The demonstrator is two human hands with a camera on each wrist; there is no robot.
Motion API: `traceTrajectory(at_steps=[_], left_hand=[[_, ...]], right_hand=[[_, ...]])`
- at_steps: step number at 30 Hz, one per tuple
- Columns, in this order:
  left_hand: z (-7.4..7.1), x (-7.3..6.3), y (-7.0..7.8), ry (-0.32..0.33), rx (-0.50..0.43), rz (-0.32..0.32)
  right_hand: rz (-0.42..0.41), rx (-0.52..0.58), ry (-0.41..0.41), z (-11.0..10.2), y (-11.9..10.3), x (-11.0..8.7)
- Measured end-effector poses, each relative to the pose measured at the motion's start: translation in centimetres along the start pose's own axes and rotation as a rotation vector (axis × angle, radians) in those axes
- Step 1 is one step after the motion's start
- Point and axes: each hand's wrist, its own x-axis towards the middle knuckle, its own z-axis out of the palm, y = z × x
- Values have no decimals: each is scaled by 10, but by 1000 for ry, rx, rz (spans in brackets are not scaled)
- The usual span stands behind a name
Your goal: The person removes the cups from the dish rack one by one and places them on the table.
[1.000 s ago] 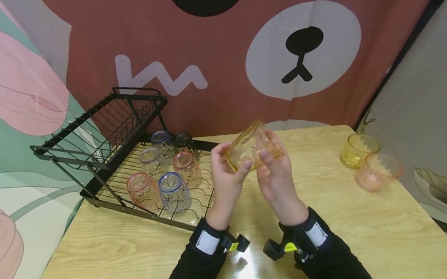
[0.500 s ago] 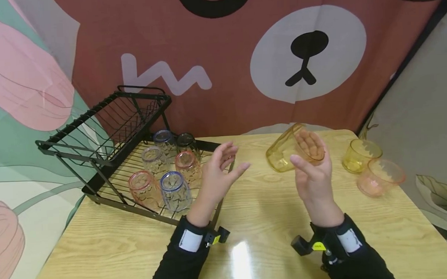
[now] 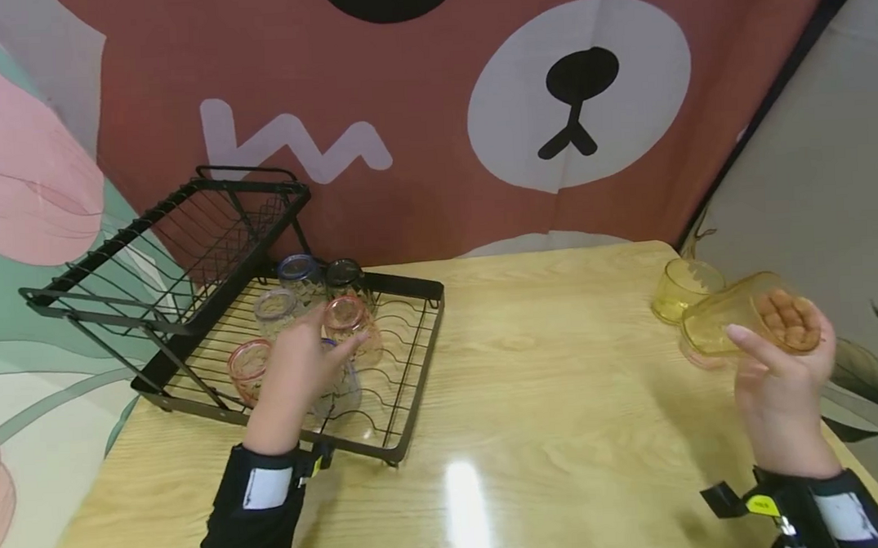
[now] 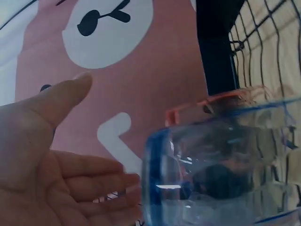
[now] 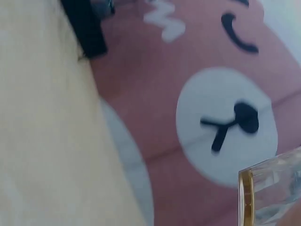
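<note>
My right hand (image 3: 782, 390) grips a yellow drinking glass (image 3: 713, 319), tilted on its side above the table's right end, thumb on the near side. Its amber rim edge also shows in the right wrist view, where this glass (image 5: 277, 188) enters at the lower right corner. Over the wire drying rack, my left hand (image 3: 299, 370) reaches among upturned glasses with thumb and fingers spread apart. The left wrist view has the left hand (image 4: 42, 165) with its fingertips right at the rim of a blue-rimmed glass (image 4: 202, 179). That glass is partly hidden behind the hand in the head view.
The black two-tier rack (image 3: 415, 398) also carries a red-rimmed glass (image 3: 248, 368), an orange-pink one (image 3: 353, 327), and a dark one (image 3: 345, 278). A second yellow glass (image 3: 678, 292) stands at the right; a pink glass (image 3: 700, 359) is mostly hidden behind the held one.
My left hand has let go of the yellow glass and moved left over the rack. The right hand has carried that glass to the right, near the standing glasses.
</note>
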Motion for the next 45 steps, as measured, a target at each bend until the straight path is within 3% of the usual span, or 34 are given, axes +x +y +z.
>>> traceTrajectory(at_steps=[6,11,15,19,24,30,35,41,45], left_hand=[[0,-3,-11,-47,73,-38],[7,-3,-12,-25,152,11],[10,-4,-13,-33,184,20],[10,-6,-15,-80,174,-20],[11,-9,-19,-138,166,-47],[9,-11,-22,-199,185,-72],[8,-11,-21,-208,204,-84],[8,-11,-21,-229,183,-100],[9,-10,-22,-243,166,-118]], right_hand=[[-33,-179,183,-29,-14,16],[71,-433,286,-56,-24,19],[148,-489,356,-75,-27,19],[185,-533,399,-89,-24,20],[218,-673,397,-96,-23,20],[266,-876,326,-98,-21,16],[290,-1016,261,-98,-19,14],[297,-1091,245,-101,-22,16],[340,-1231,224,-100,-25,18]])
